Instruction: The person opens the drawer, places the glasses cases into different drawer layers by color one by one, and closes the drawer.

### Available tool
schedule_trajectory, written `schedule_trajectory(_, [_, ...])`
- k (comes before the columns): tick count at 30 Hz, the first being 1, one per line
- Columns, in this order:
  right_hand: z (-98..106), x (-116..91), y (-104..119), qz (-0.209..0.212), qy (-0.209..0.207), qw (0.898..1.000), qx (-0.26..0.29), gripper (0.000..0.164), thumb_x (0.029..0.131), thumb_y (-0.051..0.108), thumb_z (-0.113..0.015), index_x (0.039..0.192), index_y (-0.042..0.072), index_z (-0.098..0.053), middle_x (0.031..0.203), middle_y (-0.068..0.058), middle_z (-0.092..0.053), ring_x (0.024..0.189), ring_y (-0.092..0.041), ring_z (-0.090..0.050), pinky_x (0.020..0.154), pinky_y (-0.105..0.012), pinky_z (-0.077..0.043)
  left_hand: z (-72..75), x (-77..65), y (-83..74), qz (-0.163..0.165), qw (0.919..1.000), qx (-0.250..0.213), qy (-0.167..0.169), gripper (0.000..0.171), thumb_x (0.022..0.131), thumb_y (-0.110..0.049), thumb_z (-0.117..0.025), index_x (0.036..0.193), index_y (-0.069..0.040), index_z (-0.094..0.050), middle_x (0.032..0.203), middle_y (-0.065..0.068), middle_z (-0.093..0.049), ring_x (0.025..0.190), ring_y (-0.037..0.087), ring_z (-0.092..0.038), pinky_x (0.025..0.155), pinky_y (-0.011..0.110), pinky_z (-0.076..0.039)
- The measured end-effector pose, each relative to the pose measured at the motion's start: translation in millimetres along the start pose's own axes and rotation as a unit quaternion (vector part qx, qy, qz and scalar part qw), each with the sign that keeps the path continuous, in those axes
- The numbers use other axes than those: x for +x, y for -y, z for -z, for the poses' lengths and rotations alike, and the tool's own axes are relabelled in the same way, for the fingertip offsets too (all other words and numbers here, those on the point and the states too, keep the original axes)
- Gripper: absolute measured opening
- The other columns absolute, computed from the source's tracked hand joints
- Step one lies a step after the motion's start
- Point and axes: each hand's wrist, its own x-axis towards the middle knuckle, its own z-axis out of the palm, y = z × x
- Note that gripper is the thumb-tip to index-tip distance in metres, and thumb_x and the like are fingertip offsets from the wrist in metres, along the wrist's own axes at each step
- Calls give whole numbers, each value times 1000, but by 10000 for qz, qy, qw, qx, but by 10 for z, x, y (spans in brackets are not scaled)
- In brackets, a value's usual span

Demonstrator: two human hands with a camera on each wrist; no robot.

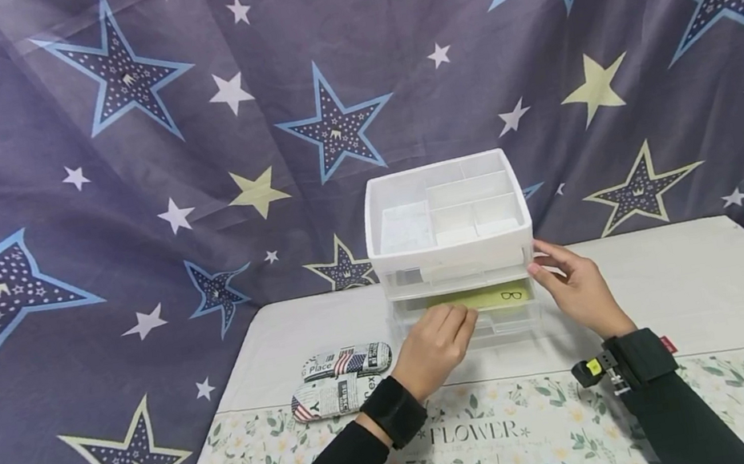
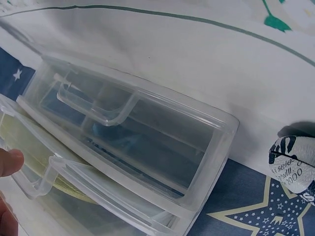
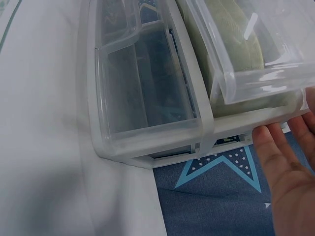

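A white organizer [image 1: 452, 253] with see-through drawers stands on the table. Its middle drawer [image 1: 512, 318] is partly pulled out, and a pale green case [image 1: 481, 298] with a glasses print lies inside. My left hand [image 1: 430, 348] pinches the front of that drawer; in the left wrist view the thumb [image 2: 10, 162] is at its handle tab [image 2: 35, 188]. On the other side my right hand [image 1: 579, 296] rests its fingertips against the organizer's right side. The right wrist view shows these fingers [image 3: 275, 150] fairly straight along the frame. The lowest drawer [image 2: 162, 132] is closed.
Two padded newspaper-print cases [image 1: 343, 395] lie to the left of the organizer, close to my left wrist. A flower-print runner [image 1: 481, 458] covers the front of the white table [image 1: 688, 287]. A star-patterned curtain [image 1: 440, 107] hangs right behind.
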Motion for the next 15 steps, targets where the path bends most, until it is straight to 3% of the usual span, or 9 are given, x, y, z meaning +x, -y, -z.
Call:
schedule_trajectory(4, [0, 2, 24, -9, -11, 10000, -25, 51, 102, 9, -64, 150, 1, -49, 146, -21, -55, 120, -24, -61, 90, -6, -48, -2, 8, 4, 5, 10000, 59, 54, 33, 105, 3, -43, 113, 1, -74, 105, 7, -70, 97, 19, -66, 90, 28, -57])
schedule_trajectory(11, [-8, 1, 18, 36, -29, 10000, -35, 51, 102, 7, -64, 150, 1, -49, 145, -22, -55, 114, 3, -57, 90, -5, -48, -63, 15, 30, 81, 9999, 62, 59, 33, 105, 2, -43, 112, -1, -74, 103, 7, -70, 95, 19, -66, 90, 29, -57])
schedule_trajectory(15, [-16, -3, 20, -14, -22, 10000, -51, 51, 102, 8, -63, 151, 1, -48, 146, -21, -55, 113, 8, -55, 90, -6, -48, -102, 12, 59, 16, 9999, 144, -2, 39, 107, 1, -37, 113, -1, -75, 102, 6, -70, 93, 19, -66, 87, 28, -58])
